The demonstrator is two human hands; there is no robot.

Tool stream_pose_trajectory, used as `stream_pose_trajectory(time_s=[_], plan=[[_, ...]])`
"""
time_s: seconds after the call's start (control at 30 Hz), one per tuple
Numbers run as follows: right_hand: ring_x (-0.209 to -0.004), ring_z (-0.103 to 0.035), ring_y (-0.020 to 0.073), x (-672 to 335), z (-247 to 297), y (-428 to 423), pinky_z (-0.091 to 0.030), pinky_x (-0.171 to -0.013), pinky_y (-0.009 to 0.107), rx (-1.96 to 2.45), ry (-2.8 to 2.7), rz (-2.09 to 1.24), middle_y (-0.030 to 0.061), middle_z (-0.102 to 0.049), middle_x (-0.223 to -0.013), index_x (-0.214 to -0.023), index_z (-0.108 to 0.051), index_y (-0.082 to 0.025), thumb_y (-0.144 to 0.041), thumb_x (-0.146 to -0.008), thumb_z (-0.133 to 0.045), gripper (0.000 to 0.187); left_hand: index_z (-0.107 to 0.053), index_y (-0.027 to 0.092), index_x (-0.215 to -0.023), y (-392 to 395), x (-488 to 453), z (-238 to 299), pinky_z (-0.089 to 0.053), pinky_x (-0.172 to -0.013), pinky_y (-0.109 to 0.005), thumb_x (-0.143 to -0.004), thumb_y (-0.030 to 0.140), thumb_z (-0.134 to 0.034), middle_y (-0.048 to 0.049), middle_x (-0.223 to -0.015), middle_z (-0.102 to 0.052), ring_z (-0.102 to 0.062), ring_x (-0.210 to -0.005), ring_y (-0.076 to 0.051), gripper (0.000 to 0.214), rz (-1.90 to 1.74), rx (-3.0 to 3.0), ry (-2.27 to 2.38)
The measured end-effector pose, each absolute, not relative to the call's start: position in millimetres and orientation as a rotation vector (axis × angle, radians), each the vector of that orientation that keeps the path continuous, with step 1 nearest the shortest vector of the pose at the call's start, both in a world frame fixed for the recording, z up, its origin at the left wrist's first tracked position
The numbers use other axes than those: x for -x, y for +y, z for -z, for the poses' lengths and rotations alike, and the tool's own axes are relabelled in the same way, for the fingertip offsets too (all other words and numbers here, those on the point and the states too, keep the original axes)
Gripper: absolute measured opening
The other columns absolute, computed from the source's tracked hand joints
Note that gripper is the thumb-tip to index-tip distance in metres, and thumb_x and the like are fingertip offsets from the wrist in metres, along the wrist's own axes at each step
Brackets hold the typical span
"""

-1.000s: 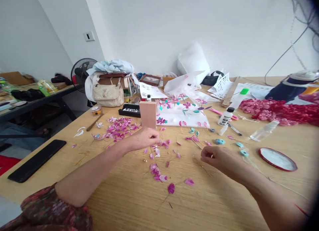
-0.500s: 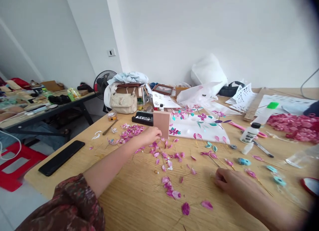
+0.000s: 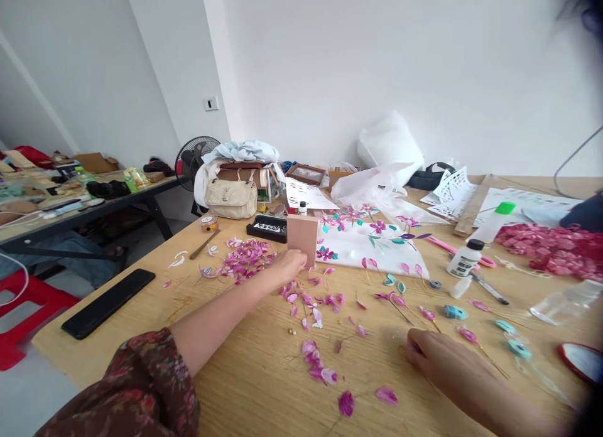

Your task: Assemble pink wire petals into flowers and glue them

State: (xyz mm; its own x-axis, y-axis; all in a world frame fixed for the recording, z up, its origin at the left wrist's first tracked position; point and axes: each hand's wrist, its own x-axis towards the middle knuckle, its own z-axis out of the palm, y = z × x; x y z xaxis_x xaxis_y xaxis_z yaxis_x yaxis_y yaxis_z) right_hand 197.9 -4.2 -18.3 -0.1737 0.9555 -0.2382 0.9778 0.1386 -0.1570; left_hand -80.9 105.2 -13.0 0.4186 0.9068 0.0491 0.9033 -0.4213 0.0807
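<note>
My left hand point(image 3: 288, 265) reaches forward, fingers bent and drawn together at the lower front of an upright wooden block point(image 3: 302, 235). Whatever its fingertips hold, if anything, cannot be made out. Beside that hand lies a heap of pink petals point(image 3: 245, 258), and more loose petals point(image 3: 313, 355) are scattered nearer to me. On the right, my right hand point(image 3: 431, 352) rests low over the table with its fingers curled in; their contents are hidden. Close to it are wired petals point(image 3: 391, 297), a pink wired petal point(image 3: 466, 334) and a blue spool point(image 3: 454, 312).
A black phone point(image 3: 108, 303) lies at the table's left. Behind the block are a black tray point(image 3: 267, 228) and a white sheet with flowers point(image 3: 377, 258). To the right stand a black-capped bottle point(image 3: 465, 259) and a pink ribbon pile point(image 3: 537, 245). A beige bag point(image 3: 230, 197) sits farther back.
The view has shifted slightly, so the table things appear a little lower and farther left. My left hand has moved slightly right, closer against the block. My right hand stays curled near the same spot.
</note>
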Motion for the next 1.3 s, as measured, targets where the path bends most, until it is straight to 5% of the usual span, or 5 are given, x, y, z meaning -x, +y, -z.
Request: stream_pose_trajectory(time_s=[0.5, 1.03, 1.13, 1.3], plan=[[-0.063, -0.057, 0.0213, -188, 7, -14, -0.029, -0.054, 0.028, -1.977, 2.386, 0.43, 0.0075, -0.063, -0.069, -0.06, -0.053, -0.02, -0.014, -0.075, -0.043, 0.019, -0.051, 0.017, -0.069, 89, 101, -18, -0.028, -0.052, -0.021, -0.078, 0.011, -0.039, 0.0023, -0.059, -0.047, -0.043, -0.055, -0.011, 0.016, -0.489, -2.657, 1.609], [-0.052, -0.05, 0.0179, -199, 14, -3, -0.026, -0.049, 0.027, -2.031, 2.507, 0.36, 0.0023, -0.058, -0.057, -0.056, -0.045, -0.021, -0.022, -0.075, -0.042, 0.02, -0.054, 0.016, -0.088, 80, 103, -9, -0.044, -0.074, -0.025, -0.086, 0.013, -0.037, -0.0053, -0.09, -0.057, -0.055, -0.085, -0.013, 0.017, -0.918, -2.839, 1.247], [-0.054, -0.053, 0.0172, -192, -2, -6, -0.035, -0.052, 0.027, -2.267, 2.695, 0.558, 0.0019, -0.059, -0.059, -0.065, -0.052, -0.022, -0.032, -0.078, -0.042, 0.02, -0.054, 0.015, -0.091, 66, 91, -21, -0.045, -0.078, -0.025, -0.086, 0.014, -0.038, -0.0062, -0.094, -0.057, -0.055, -0.09, -0.012, 0.017, -1.026, -2.839, 1.163], [-0.082, -0.058, 0.0221, -173, -25, -25, -0.045, -0.065, 0.028, -2.316, 2.799, 1.584, 0.0069, -0.065, -0.096, -0.09, -0.062, -0.022, -0.043, -0.075, -0.051, 0.028, -0.056, 0.013, -0.092, 24, 55, -36, -0.047, -0.079, -0.024, -0.085, 0.01, -0.037, -0.0084, -0.094, -0.06, -0.056, -0.091, -0.012, 0.02, -1.153, -2.925, 0.656]])
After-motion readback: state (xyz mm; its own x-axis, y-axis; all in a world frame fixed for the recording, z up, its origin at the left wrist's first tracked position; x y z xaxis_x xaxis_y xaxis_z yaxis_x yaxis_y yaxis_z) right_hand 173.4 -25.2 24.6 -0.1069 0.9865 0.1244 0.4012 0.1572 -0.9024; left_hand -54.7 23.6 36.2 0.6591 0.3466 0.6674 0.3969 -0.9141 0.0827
